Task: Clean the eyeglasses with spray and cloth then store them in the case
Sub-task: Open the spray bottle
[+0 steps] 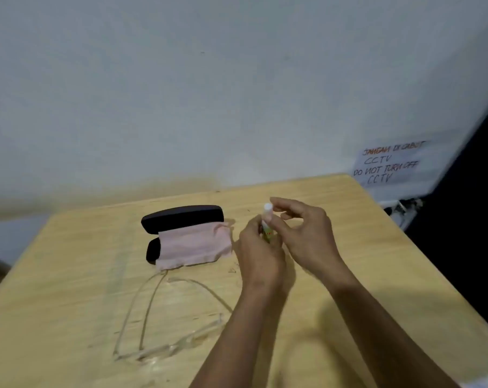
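Observation:
A small spray bottle (267, 222) with a white cap and green label stands upright above the wooden table (69, 275). My left hand (261, 256) grips its lower body. My right hand (301, 233) pinches the bottle's upper part just below the cap, with the other fingers curled loosely. The clear-framed eyeglasses (164, 323) lie on the table at the near left, temples unfolded toward the back. A black eyeglass case (181, 219) lies open behind them, and a pink cloth (193, 245) is draped over its lower half.
A pale wall runs right behind the table. A paper notice (388, 163) with handwritten text hangs on it at the right. The table's right edge drops off beside a dark area (467, 233).

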A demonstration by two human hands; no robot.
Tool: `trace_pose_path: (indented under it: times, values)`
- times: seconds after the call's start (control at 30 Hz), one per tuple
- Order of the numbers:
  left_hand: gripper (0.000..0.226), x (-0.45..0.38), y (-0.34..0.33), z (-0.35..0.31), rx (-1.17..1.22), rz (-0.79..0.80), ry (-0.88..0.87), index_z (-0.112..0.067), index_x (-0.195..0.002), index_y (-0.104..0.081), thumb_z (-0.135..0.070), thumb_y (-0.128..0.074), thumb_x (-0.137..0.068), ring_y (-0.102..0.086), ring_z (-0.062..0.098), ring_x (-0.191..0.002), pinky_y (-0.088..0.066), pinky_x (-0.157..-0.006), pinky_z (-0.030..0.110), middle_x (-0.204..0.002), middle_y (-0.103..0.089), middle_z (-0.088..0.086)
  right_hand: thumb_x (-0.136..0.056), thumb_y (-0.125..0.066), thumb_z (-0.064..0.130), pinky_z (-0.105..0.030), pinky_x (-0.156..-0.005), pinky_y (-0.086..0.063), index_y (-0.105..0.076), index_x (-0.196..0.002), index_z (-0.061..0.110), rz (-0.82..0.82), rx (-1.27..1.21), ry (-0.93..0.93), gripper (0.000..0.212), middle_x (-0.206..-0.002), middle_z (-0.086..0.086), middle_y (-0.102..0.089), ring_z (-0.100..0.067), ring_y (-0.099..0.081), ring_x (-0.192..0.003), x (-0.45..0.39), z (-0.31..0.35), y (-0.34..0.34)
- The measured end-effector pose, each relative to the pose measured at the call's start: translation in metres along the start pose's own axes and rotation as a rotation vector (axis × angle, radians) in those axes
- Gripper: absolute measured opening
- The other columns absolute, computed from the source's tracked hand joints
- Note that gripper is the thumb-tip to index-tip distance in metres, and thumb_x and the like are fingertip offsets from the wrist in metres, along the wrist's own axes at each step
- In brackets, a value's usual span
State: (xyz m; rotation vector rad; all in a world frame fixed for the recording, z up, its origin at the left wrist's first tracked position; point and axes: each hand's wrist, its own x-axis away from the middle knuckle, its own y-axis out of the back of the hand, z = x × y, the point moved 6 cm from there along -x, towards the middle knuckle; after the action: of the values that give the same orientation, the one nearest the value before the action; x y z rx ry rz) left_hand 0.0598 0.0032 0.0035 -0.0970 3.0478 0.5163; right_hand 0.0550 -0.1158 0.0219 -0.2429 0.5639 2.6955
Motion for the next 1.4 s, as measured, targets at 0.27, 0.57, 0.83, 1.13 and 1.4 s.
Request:
trace_pose_path:
  times: [0.27, 0.57, 0.83, 1.13, 1.4]
  values:
    - [0.017, 0.006, 0.010, -0.004, 0.072, -0.080, -0.075, -0.028, -0.102, -0.070, -0.017, -0.065, -0.091, -0.061, -0.011, -0.080, -0.045, -0.066, 0.007, -0.084, -0.068, -0.020, -0.086, -0.077, 0.032, -0.041, -0.082, -0.060, -0.077, -0.102, 0.028, 0.009, -0.088, 0.014, 0.016, -0.091, 0.017, -0.076, -0.007, -0.069, -0.095, 0.002, 0.001, 0.004]
    - [0.019, 0.054, 0.057, -0.021, 0.162, -0.030, -0.202, -0.022, -0.098, -0.075, -0.019, -0.080, -0.080, -0.072, 0.006, -0.083, -0.060, -0.078, 0.033, -0.087, -0.076, -0.010, -0.081, -0.082, 0.023, -0.023, -0.058, -0.054, -0.077, -0.094, 0.016, 0.066, -0.252, 0.087, 0.015, -0.090, -0.004, -0.075, -0.019, -0.069, -0.082, 0.051, 0.054, 0.022]
    - [0.019, 0.076, 0.099, -0.030, 0.031, 0.012, -0.333, -0.017, -0.100, -0.073, -0.020, -0.078, -0.082, -0.072, 0.008, -0.075, -0.059, -0.076, 0.030, -0.083, -0.075, -0.008, -0.086, -0.078, 0.017, -0.017, -0.061, -0.048, -0.075, -0.090, 0.014, 0.063, -0.226, 0.185, 0.006, -0.085, 0.001, -0.074, -0.003, -0.063, -0.067, 0.083, 0.092, 0.013]
    - [0.019, 0.087, 0.135, -0.037, 0.029, 0.053, -0.371, -0.019, -0.100, -0.074, -0.022, -0.076, -0.081, -0.073, 0.007, -0.070, -0.062, -0.069, 0.037, -0.081, -0.076, -0.008, -0.090, -0.073, 0.015, -0.045, -0.082, -0.059, -0.074, -0.090, 0.018, 0.184, -0.237, 0.271, 0.003, -0.087, 0.006, -0.074, -0.010, -0.069, -0.084, 0.090, 0.119, 0.003]
    - [0.010, 0.080, 0.142, -0.032, -0.041, 0.188, -0.271, -0.016, -0.090, -0.075, -0.016, -0.077, -0.081, -0.073, 0.014, -0.060, -0.061, -0.061, 0.039, -0.072, -0.075, -0.002, -0.086, -0.072, 0.023, -0.025, -0.074, -0.053, -0.075, -0.086, 0.020, 0.083, -0.428, 0.274, 0.004, -0.081, 0.005, -0.074, -0.014, -0.063, -0.078, 0.069, 0.127, 0.034]
